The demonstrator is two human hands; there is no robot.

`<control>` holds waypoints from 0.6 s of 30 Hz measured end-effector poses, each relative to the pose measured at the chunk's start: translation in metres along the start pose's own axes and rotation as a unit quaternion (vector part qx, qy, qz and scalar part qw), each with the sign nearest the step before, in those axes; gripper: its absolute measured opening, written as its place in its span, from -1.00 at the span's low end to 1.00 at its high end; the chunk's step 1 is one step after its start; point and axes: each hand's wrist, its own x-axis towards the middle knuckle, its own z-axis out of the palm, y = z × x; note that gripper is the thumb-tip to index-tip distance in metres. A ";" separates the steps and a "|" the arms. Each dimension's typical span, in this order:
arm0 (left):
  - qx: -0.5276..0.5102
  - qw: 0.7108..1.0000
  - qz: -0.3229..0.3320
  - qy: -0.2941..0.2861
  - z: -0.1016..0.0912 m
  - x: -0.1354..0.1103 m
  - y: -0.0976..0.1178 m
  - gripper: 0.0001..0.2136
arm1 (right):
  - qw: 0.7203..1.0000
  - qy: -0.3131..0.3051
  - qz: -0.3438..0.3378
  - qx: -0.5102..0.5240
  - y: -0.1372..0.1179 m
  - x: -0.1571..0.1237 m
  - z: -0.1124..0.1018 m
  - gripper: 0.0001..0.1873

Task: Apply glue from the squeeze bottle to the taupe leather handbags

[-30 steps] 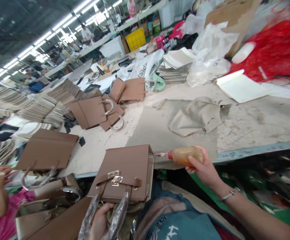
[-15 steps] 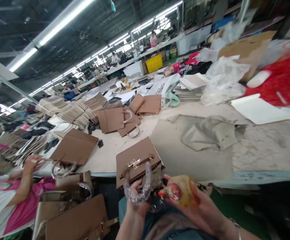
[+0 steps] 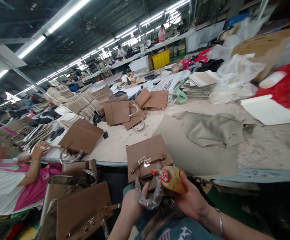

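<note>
A brown handbag (image 3: 146, 148) with a gold clasp lies tilted back over the table's front edge, its opening toward me. Its handle (image 3: 148, 201), wrapped in clear plastic, loops down in front. My left hand (image 3: 132, 203) is closed on the bag near its opening, beside the handle; some of its fingers are hidden. In my right hand (image 3: 193, 198) is a yellowish squeeze bottle (image 3: 176, 180) with a red nozzle. The nozzle points left, just above the handle and in front of the bag's flap.
Grey-beige sheet material (image 3: 205, 150) covers the table right of the bag. Other brown handbags (image 3: 116, 112) lie farther back, and another (image 3: 84, 206) stands low at left. A co-worker (image 3: 12, 183) sits at left. Stacked pieces (image 3: 78, 101) and plastic bags (image 3: 237, 80) line the back.
My right hand has brought the bottle left and up, closer to the bag and handle. The view has shifted, so the handbag appears slightly farther right; my left hand stays at it.
</note>
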 end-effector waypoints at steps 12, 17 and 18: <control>0.166 0.923 0.342 0.064 0.031 -0.024 0.002 -0.03 | 1.000 -0.012 -0.001 0.021 -0.003 0.016 0.011 -0.47; 0.149 0.933 0.313 0.096 0.065 0.006 -0.021 -0.33 | 0.999 -0.022 0.020 0.012 0.009 0.014 -0.004 -0.46; 0.122 0.941 0.303 0.087 0.069 0.011 -0.027 -0.42 | 1.000 -0.022 0.020 0.004 0.012 0.015 -0.007 -0.45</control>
